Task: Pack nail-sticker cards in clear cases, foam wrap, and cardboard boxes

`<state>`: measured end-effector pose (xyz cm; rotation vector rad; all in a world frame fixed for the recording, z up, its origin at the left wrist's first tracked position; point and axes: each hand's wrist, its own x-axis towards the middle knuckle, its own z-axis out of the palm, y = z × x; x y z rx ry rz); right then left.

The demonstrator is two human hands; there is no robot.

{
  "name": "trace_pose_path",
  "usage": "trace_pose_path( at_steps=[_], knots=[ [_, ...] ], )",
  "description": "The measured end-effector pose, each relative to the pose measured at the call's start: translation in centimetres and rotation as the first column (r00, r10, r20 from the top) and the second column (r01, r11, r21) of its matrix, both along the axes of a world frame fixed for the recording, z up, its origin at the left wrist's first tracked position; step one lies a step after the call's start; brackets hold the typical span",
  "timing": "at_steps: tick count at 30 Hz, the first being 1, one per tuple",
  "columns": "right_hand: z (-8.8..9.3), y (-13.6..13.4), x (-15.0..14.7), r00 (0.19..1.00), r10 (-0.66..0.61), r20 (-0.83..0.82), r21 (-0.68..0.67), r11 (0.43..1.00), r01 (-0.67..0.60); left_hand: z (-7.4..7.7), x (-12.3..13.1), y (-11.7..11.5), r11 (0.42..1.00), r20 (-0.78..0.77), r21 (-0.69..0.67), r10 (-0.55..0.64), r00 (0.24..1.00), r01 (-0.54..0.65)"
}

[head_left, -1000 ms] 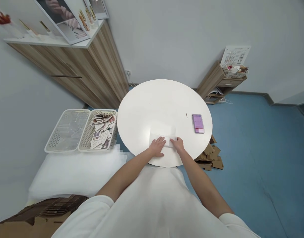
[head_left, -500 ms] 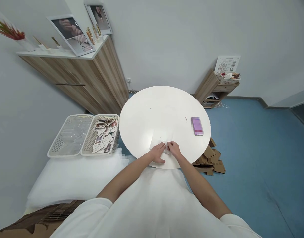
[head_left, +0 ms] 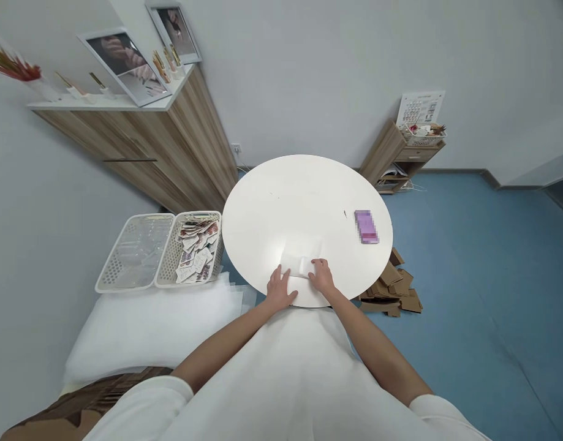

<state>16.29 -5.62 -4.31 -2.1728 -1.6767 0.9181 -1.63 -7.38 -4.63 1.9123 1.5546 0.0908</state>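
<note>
On the near part of the round white table [head_left: 304, 196] lies a thin translucent white sheet [head_left: 292, 260], with a small folded white packet at its right side. My left hand [head_left: 280, 290] rests at the sheet's near left edge, fingers spread and thumb pointing right. At the right end of the folded part, my right hand [head_left: 322, 275] has its fingers curled around the packet's edge; the fingertips are partly hidden. A purple box-like object [head_left: 366, 226], pixelated, lies on the table's right side.
Left of the table are a basket of printed cards [head_left: 198, 251], a basket of clear plastic items [head_left: 134, 252] and a stack of white sheets [head_left: 157, 324]. Flattened cardboard [head_left: 391, 288] lies at the lower right. Two wooden cabinets stand by the wall.
My left hand has shifted left and its fingers have spread off the packet. My right hand has moved slightly right. More of the sheet and its folded part now shows.
</note>
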Motion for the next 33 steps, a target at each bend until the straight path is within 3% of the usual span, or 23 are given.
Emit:
trace_pose_path(
  at_steps=[2, 4, 8, 11, 16, 23, 28, 33],
  knots=[
    [0.0, 0.3, -0.3, 1.000, 0.023, 0.015, -0.014, 1.000, -0.022, -0.5, -0.5, -0.3, 0.950, 0.062, -0.141, 0.290, 0.955, -0.279],
    [-0.1, 0.5, -0.7, 0.998, 0.059, 0.008, -0.023, 0.998, -0.059, -1.0, -0.7, -0.2, 0.858, 0.154, -0.291, 0.480, 0.864, -0.424],
    [-0.3, 0.3, -1.7, 0.991, 0.119, -0.055, -0.015, 0.993, -0.120, -1.5, -0.2, 0.7, 0.682, 0.255, -0.437, 0.719, 0.646, -0.586],
    [-0.5, 0.0, -2.1, 0.989, 0.121, -0.091, -0.003, 0.993, -0.121, -1.4, 0.0, 1.6, 0.631, 0.276, -0.459, 0.770, 0.575, -0.625],
    [-0.7, -0.1, -2.1, 0.986, 0.105, -0.132, -0.004, 0.994, -0.106, -0.5, -0.5, 2.5, 0.727, 0.287, -0.417, 0.674, 0.681, -0.545],
    [-1.0, -0.5, -2.6, 0.996, 0.078, -0.045, 0.058, 0.995, -0.075, 1.0, 0.5, 3.4, 0.905, 0.293, -0.246, 0.411, 0.863, -0.347],
    [-0.9, -0.2, -2.4, 0.981, 0.112, -0.160, 0.055, 0.993, -0.104, 1.1, 2.6, 3.8, 0.962, 0.271, -0.146, 0.262, 0.926, -0.230],
    [-0.4, 0.3, -1.7, 0.978, 0.090, -0.187, 0.040, 0.996, -0.084, 0.8, 3.2, 3.1, 0.989, 0.274, -0.095, 0.135, 0.952, -0.113]
  ],
)
